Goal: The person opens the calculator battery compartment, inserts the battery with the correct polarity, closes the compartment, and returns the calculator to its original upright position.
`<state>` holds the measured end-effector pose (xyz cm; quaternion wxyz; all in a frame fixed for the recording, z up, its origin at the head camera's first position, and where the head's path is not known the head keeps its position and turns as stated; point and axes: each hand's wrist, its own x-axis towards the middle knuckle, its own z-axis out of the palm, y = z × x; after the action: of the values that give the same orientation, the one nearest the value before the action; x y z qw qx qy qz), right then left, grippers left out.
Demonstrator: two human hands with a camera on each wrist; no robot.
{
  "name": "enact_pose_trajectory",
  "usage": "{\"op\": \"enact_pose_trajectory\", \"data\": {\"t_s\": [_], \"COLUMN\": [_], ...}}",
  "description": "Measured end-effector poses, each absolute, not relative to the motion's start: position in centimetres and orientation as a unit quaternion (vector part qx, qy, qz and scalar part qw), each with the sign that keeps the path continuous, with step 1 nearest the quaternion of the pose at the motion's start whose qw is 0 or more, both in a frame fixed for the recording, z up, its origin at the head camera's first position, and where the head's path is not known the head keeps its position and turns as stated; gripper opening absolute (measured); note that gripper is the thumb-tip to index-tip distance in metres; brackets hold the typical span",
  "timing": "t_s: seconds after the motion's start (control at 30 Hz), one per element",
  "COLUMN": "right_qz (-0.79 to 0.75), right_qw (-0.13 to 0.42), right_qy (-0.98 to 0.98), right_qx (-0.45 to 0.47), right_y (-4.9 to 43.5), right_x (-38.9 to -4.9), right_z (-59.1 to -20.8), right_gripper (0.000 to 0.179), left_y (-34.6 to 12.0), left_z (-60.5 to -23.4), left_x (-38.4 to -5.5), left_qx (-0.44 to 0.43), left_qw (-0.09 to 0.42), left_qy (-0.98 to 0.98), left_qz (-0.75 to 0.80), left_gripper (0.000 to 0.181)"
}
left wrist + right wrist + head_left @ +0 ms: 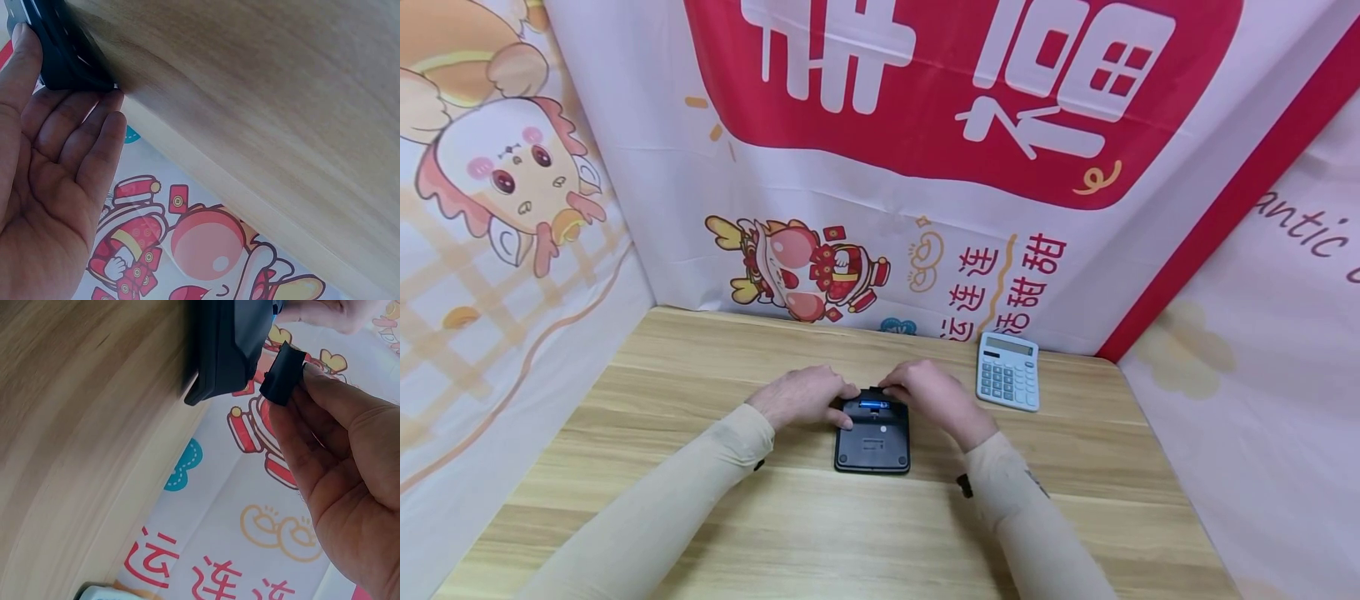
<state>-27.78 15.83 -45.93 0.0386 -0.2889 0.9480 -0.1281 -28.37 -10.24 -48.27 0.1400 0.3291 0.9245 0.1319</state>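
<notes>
A black calculator (872,450) lies back side up on the table, its battery compartment uncovered at the far end. Inside that compartment sits a blue battery (874,404). My left hand (797,396) grips the calculator's far left corner, thumb on the back and fingers along the edge, as the left wrist view also shows. Between thumb and fingers, my right hand (936,396) pinches a small black battery cover (284,374). In the right wrist view the cover is held apart from the calculator's body, just beyond its far end.
A light blue calculator (1008,372) lies face up at the back right of the wooden table (775,533). Printed cloth (925,196) hangs behind the table's back edge, with more cloth along both sides.
</notes>
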Motion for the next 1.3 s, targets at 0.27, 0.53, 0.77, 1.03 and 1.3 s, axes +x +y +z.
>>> {"op": "enact_pose_trajectory", "data": {"t_s": [0.27, 0.53, 0.77, 1.03, 1.3], "right_qz": [-0.128, -0.113, -0.101, -0.085, -0.074], "right_qw": [0.047, 0.06, 0.049, 0.062, 0.064], "right_qy": [0.944, 0.945, 0.941, 0.937, 0.936], "right_qx": [-0.3, -0.301, -0.319, -0.332, -0.337], "right_y": [15.1, 14.5, 14.3, 13.9, 13.7], "right_x": [-27.7, -27.7, -27.7, -27.4, -27.2], "right_z": [-46.0, -46.4, -46.7, -46.8, -47.0], "right_gripper": [0.018, 0.018, 0.017, 0.017, 0.016], "left_y": [-10.2, -10.2, -10.2, -10.3, -10.2], "left_z": [-48.2, -48.3, -48.4, -48.4, -48.3], "left_x": [-28.4, -28.4, -28.4, -28.5, -28.5], "left_qx": [0.332, 0.326, 0.326, 0.328, 0.325], "left_qw": [0.142, 0.145, 0.147, 0.145, 0.145], "left_qy": [0.922, 0.924, 0.923, 0.924, 0.925], "left_qz": [0.139, 0.139, 0.139, 0.133, 0.132], "left_gripper": [0.049, 0.052, 0.053, 0.051, 0.051]}}
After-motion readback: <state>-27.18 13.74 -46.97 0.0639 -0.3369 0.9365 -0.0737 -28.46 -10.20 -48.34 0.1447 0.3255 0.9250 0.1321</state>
